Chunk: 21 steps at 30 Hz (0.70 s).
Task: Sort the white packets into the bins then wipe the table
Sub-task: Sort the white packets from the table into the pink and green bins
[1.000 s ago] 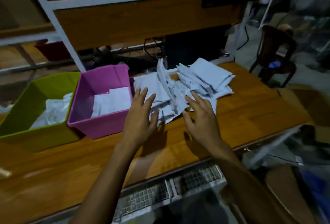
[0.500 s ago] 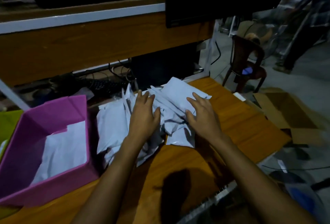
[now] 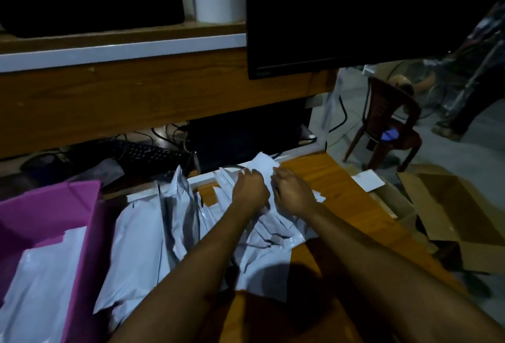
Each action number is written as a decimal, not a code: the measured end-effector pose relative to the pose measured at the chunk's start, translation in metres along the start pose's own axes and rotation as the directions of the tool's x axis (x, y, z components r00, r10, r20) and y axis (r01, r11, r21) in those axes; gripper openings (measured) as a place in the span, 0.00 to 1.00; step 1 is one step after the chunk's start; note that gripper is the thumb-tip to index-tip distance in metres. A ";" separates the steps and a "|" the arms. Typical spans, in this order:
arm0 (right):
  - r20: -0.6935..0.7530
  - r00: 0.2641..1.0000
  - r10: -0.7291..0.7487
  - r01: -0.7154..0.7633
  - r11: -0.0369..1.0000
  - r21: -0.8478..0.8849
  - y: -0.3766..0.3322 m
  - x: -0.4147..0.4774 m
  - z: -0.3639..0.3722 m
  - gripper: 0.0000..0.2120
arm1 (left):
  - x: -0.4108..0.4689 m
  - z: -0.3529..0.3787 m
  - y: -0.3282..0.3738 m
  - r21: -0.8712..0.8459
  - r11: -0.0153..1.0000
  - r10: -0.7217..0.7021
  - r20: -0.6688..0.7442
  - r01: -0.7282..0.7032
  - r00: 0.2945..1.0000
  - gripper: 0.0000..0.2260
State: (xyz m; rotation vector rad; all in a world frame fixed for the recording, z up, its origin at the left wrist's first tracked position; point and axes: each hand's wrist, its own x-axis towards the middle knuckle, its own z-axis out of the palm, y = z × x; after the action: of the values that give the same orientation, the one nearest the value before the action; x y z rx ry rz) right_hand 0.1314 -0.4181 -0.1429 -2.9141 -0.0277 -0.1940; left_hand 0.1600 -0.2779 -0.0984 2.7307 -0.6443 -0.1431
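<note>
1. Working at the wooden table (image 3: pixel 341 195), we have both arms stretched out to its far edge; bare wood shows to the right of the pile and in a dark shadowed patch near us.
2. Along the left stands the pink bin (image 3: pixel 82 222), with a few white packets already lying flat inside it. We judge the sorting is well short of done and wiping has not begun.
3. Between the bin and our arms sprawls the pile of white packets (image 3: pixel 142 233), loosely overlapped, some standing on edge, most with their long axes running away from us toward the table's back rail.
4. At the far end of that pile lies the top packet (image 3: pixel 262 163), a pale sheet poking up past both sets of knuckles, just beyond the fingertips.
5. Our left hand (image 3: pixel 250 188) is curled, fingers bent down into the packets; our right hand (image 3: pixel 293 191) sits just beside it, likewise curled. Both seem to pinch the same far packets, but the fingertips are hidden, so we cannot tell how firm the hold is.
6. The relation that matters: the bin lies left of both hands, so the left hand is nearer for carrying across.
</note>
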 end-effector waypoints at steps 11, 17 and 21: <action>0.068 0.998 0.003 -0.006 0.998 0.057 0.030 0.005 0.050 0.37 | 0.019 0.052 -0.018 0.197 0.908 -0.396 0.110 0.370 0.912 0.39; -0.046 0.999 -0.019 0.022 0.998 0.060 0.036 0.014 0.059 0.23 | 0.014 0.061 -0.021 0.250 0.921 -0.323 0.070 0.297 0.944 0.35; -0.011 1.000 -0.005 0.006 0.995 0.099 0.030 0.016 0.046 0.21 | 0.006 0.063 -0.026 0.295 0.926 -0.272 0.092 0.235 0.958 0.44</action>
State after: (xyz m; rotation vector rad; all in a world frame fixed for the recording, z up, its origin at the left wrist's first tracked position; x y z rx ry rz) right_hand 0.1538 -0.4375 -0.1916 -2.8142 -0.0421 -0.2033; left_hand 0.1652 -0.2769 -0.1670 3.0953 -0.3619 -0.3185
